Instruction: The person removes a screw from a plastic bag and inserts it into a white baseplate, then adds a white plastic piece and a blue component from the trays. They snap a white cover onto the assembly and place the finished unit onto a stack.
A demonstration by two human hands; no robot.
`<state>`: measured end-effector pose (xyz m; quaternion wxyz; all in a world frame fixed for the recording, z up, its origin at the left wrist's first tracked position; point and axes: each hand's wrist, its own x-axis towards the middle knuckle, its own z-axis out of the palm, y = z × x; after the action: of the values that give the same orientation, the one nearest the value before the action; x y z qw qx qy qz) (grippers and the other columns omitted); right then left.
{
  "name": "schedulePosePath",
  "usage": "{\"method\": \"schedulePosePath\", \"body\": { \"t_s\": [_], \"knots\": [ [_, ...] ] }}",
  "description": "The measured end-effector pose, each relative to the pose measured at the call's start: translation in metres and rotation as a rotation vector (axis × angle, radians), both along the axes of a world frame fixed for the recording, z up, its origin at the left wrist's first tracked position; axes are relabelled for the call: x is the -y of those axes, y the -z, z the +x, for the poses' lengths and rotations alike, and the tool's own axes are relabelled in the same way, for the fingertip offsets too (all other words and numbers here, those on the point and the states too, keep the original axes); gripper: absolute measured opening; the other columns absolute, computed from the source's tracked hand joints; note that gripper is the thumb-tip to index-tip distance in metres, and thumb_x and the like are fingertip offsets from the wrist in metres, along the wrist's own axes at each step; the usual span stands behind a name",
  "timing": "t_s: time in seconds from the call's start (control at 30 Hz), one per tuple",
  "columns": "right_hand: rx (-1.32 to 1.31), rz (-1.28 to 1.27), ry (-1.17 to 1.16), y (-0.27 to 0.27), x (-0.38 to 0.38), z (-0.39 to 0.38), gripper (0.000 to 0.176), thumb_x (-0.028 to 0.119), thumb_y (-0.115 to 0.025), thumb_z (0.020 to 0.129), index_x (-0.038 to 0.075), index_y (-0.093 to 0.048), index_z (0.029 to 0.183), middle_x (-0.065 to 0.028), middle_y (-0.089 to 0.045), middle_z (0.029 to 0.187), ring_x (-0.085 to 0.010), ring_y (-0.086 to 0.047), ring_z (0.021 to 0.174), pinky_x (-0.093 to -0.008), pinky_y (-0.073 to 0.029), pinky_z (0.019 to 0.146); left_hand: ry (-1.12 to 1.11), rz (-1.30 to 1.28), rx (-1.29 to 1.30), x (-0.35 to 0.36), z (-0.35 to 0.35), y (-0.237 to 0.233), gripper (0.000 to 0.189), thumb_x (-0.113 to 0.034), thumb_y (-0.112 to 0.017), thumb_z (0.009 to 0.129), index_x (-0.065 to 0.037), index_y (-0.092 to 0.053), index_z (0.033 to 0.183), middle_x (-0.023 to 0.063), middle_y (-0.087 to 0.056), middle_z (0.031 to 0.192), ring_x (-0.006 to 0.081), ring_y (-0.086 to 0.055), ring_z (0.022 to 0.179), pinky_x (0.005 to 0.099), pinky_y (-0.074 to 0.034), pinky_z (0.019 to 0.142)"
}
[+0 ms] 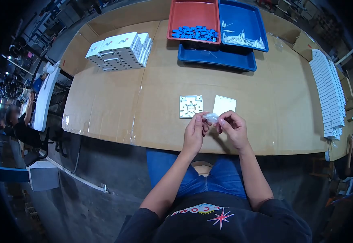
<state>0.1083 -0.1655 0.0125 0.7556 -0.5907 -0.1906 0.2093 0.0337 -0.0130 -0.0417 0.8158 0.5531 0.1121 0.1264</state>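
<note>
our left hand (194, 130) and our right hand (234, 128), both nearly closed, our fingertips pinching a small whitish crinkled packet (211, 117), over the surface (160, 117), near the middle of its near edge

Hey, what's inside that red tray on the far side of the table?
Many small blue pieces lie along the near end of the red tray. The tray floor directly beneath them is mostly covered.
</note>
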Motion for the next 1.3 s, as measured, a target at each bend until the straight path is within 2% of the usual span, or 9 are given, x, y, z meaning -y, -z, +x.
{"method": "schedulePosePath", "body": {
  "t_s": [0.23,0.33,0.43,0.63,0.73,0.93,1.13,1.3],
  "knots": [
    [0.06,-0.166,0.015,0.019,0.01,-0.001,0.012,0.009,-0.077,0.094,0.002,-0.067,0.092,-0.0011,-0.069,0.083,-0.0059,-0.061,0.072,-0.0218,-0.048,0.065,-0.03,-0.079,0.042,-0.003,0.001,0.006,0.027,-0.024,-0.056,0.11,0.0,-0.066,0.117,0.0021,-0.066,0.089,0.0066,-0.058,0.076,0.0227,-0.048,0.068],
    [0.221,-0.326,-0.033,0.01,0.011,0.001,0.013,0.006,-0.078,0.091,0.002,-0.066,0.093,-0.001,-0.066,0.085,-0.007,-0.062,0.078,-0.0222,-0.05,0.07,-0.072,-0.051,0.019,0.001,0.002,-0.002,0.025,-0.022,-0.054,0.11,0.0,-0.066,0.11,0.0018,-0.065,0.084,0.0079,-0.06,0.076,0.0236,-0.049,0.069],
    [0.328,-0.365,-0.038,0.015,0.01,0.004,0.017,0.003,-0.079,0.089,0.002,-0.066,0.099,-0.0004,-0.066,0.089,-0.0062,-0.062,0.079,-0.0211,-0.049,0.07,-0.117,-0.032,0.016,0.001,0.004,0.003,0.019,-0.018,-0.057,0.109,-0.001,-0.065,0.111,0.002,-0.066,0.085,0.0079,-0.061,0.077,0.0235,-0.051,0.071],
    [0.112,-0.264,0.016,0.028,0.011,0.001,0.032,0.004,-0.078,0.091,0.001,-0.063,0.12,-0.0032,-0.067,0.102,-0.0053,-0.063,0.085,-0.0199,-0.05,0.071,-0.117,-0.101,0.03,0.002,0.0,0.004,0.01,-0.009,-0.061,0.106,-0.001,-0.064,0.109,0.0037,-0.066,0.089,0.0093,-0.062,0.079,0.024,-0.051,0.073],
    [0.093,-0.2,0.003,0.033,0.011,0.001,0.033,0.001,-0.076,0.092,0.0,-0.063,0.122,-0.0049,-0.067,0.107,-0.0058,-0.063,0.09,-0.0205,-0.051,0.073,-0.092,-0.146,0.049,0.002,0.001,0.004,0.008,-0.006,-0.063,0.104,0.0,-0.062,0.109,0.0054,-0.065,0.097,0.0101,-0.063,0.084,0.0243,-0.053,0.076],
    [0.015,-0.101,-0.048,0.021,0.003,-0.001,0.036,-0.004,-0.071,0.093,-0.001,-0.059,0.127,-0.0077,-0.065,0.116,-0.0096,-0.065,0.101,-0.022,-0.054,0.082,-0.05,-0.155,0.085,0.001,0.004,0.0,0.022,0.001,-0.066,0.099,0.001,-0.059,0.12,0.0065,-0.064,0.108,0.0085,-0.063,0.094,0.0227,-0.055,0.083],
    [-0.024,-0.105,-0.034,0.032,0.008,0.001,0.034,-0.006,-0.066,0.096,-0.001,-0.058,0.129,-0.0068,-0.063,0.113,-0.01,-0.064,0.101,-0.0233,-0.056,0.086,0.04,-0.128,0.007,0.001,0.001,-0.002,0.017,0.0,-0.067,0.099,0.002,-0.062,0.116,0.0041,-0.065,0.104,0.0076,-0.063,0.093,0.0214,-0.053,0.083],
    [-0.099,-0.065,-0.026,0.025,0.004,0.001,0.04,-0.006,-0.067,0.095,0.0,-0.055,0.133,-0.007,-0.062,0.114,-0.0109,-0.064,0.103,-0.0244,-0.055,0.089,-0.012,-0.117,0.059,0.003,0.003,0.0,0.015,-0.003,-0.067,0.101,0.001,-0.063,0.114,0.003,-0.066,0.103,0.0075,-0.062,0.092,0.0215,-0.052,0.082]
  ]
}}
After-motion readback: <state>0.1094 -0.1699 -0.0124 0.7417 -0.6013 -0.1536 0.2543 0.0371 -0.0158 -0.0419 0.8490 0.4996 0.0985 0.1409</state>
